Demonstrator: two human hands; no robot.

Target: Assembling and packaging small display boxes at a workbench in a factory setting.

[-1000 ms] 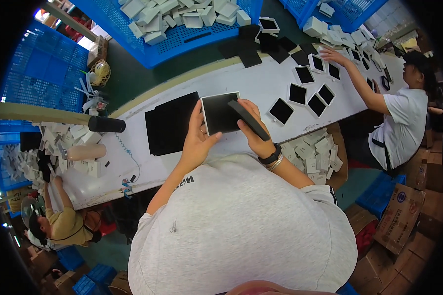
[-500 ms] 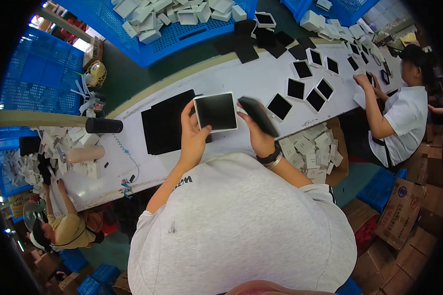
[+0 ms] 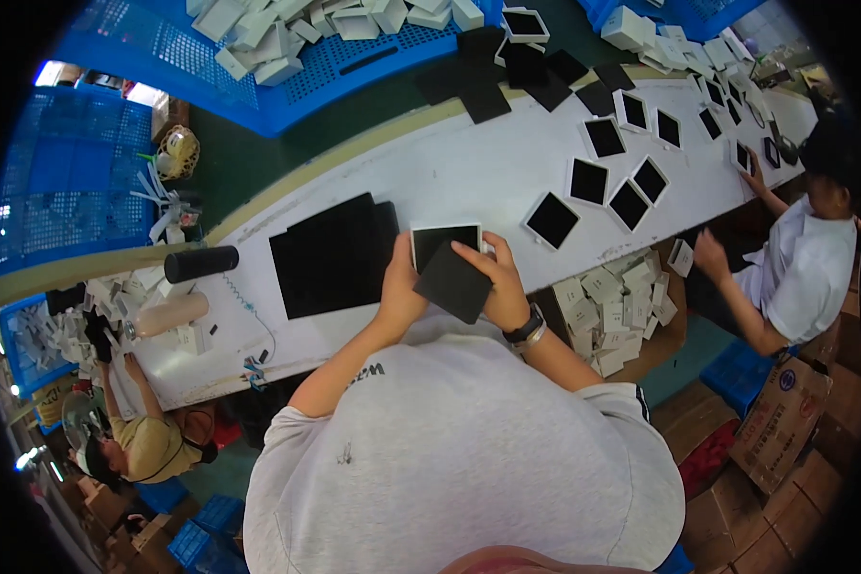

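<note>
My left hand (image 3: 402,290) is closed on the left side of a small white square box (image 3: 447,229) with a black inside. My right hand (image 3: 503,287) pinches a black square sheet (image 3: 455,283) under its thumb. The sheet is tilted and overlaps the near part of the box, hiding it. Fingers of the right hand also lie along the box's right side. To the left of my hands, a pile of large black sheets (image 3: 327,260) lies on the white table (image 3: 450,182).
Several white boxes with black squares (image 3: 552,220) lie to the right. A carton (image 3: 674,320) of white boxes stands by the near edge. A blue crate (image 3: 268,107) stands beyond the table. A black cylinder (image 3: 201,263) and bottle (image 3: 170,314) are left. Co-workers (image 3: 804,273) sit at both ends.
My right hand has brought the black sheet leftward over the box's near part. The box has come lower and to the right in view. The right co-worker's hands have moved apart.
</note>
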